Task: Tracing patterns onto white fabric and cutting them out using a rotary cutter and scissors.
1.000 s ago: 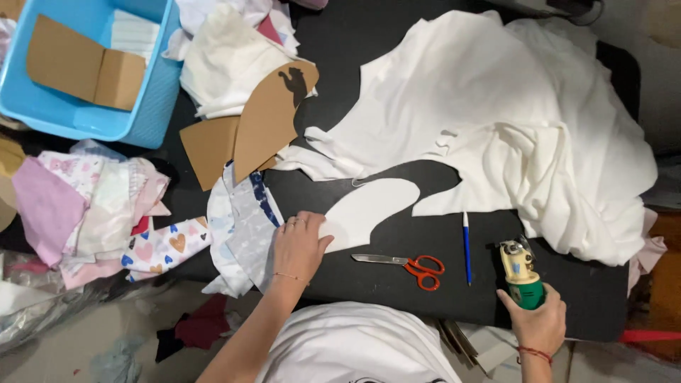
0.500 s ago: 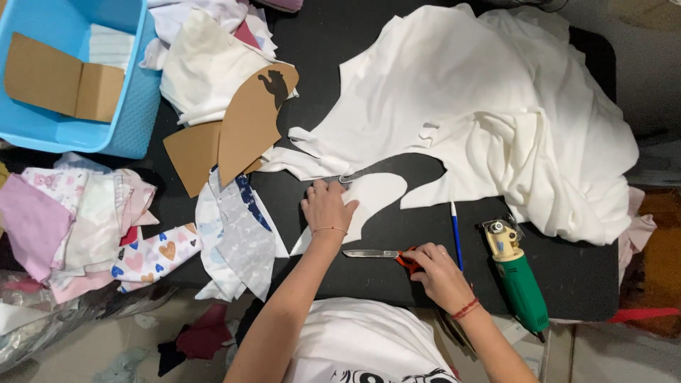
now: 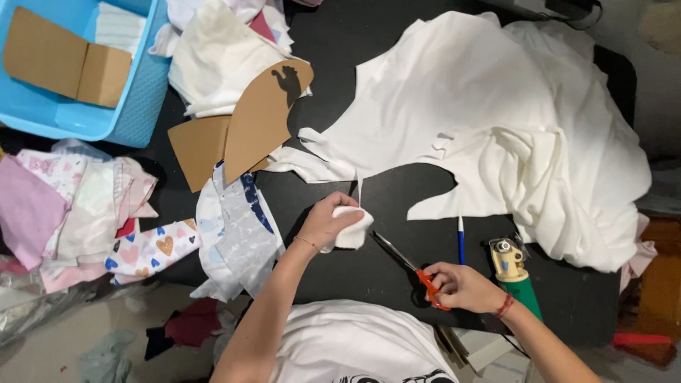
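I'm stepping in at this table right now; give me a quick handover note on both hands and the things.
Left hand: bunched around a small cut white piece, lifted off the black table.
Right hand: gripping the orange-handled scissors, blades pointing toward that piece.
Big white fabric lies spread above, with a cut-out gap.
Blue pen and green electric cutter lie beside the right hand.
Scissors not yet on the piece.

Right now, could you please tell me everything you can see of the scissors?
The scissors have orange-red handles and slim metal blades that look closed or nearly so. They lie low over the black table, blades pointing up-left toward the folded white cloth piece in the left hand. The right hand grips the handles; the blade tips stop short of the cloth.
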